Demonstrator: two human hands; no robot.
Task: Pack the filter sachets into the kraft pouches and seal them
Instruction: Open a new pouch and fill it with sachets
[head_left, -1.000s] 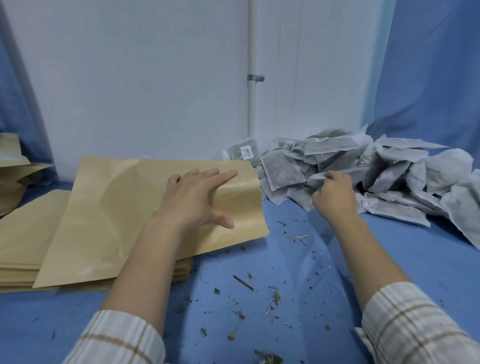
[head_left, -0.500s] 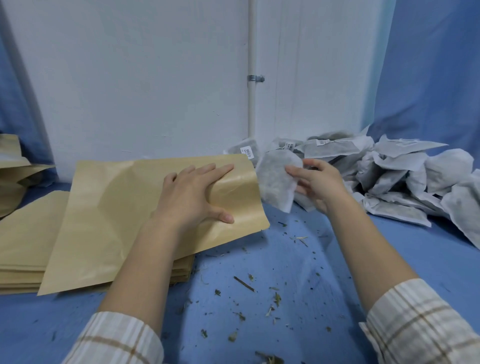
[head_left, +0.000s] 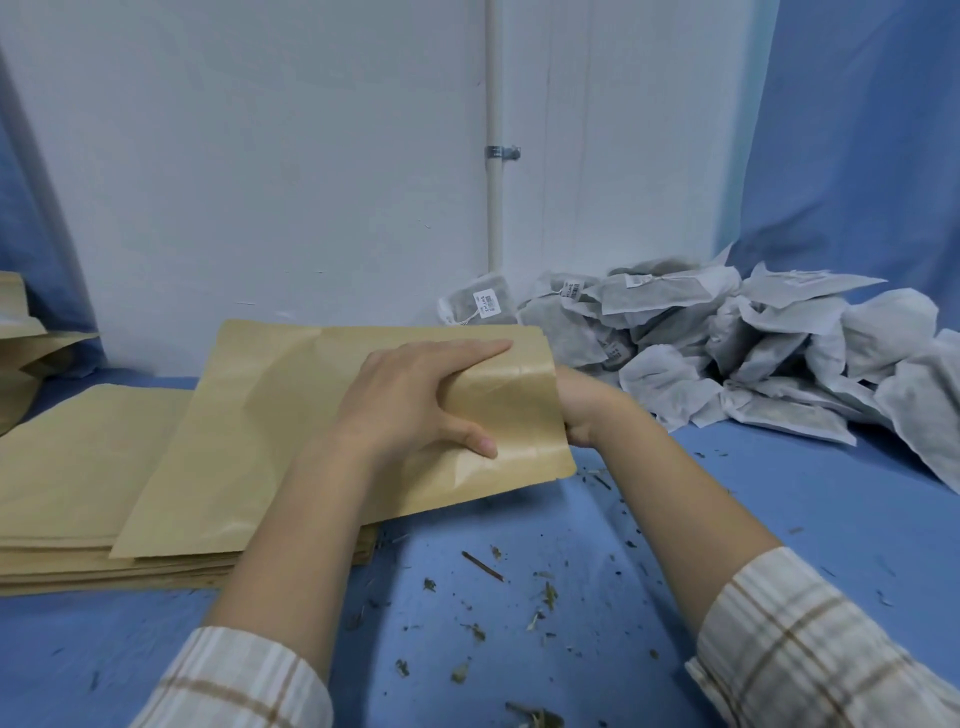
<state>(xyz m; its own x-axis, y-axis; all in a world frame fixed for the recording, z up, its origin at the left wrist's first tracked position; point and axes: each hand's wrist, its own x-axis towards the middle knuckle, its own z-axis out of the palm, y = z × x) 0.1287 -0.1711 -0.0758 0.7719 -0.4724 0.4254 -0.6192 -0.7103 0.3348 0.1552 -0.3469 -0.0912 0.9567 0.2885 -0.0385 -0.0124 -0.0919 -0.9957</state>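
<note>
While my left hand (head_left: 415, 400) grips the top kraft pouch (head_left: 291, 415), my right hand (head_left: 579, 410) disappears inside, grasp unclear; the sachet pile (head_left: 753, 353) remains, nothing sealed.

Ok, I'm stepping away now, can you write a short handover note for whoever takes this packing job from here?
Left hand: holds the top kraft pouch near its open end, fingers on top, thumb against the paper.
Right hand: mostly hidden behind the pouch mouth; whether it holds a sachet cannot be seen.
Pouch stack: lies on the blue table, left of centre.
Sachet pile: heaped at the right rear, against the wall.
Done: one pouch lifted and held at its mouth.
Left: nothing visibly sealed; fill this pouch, seal it, then work through the pile.
</note>
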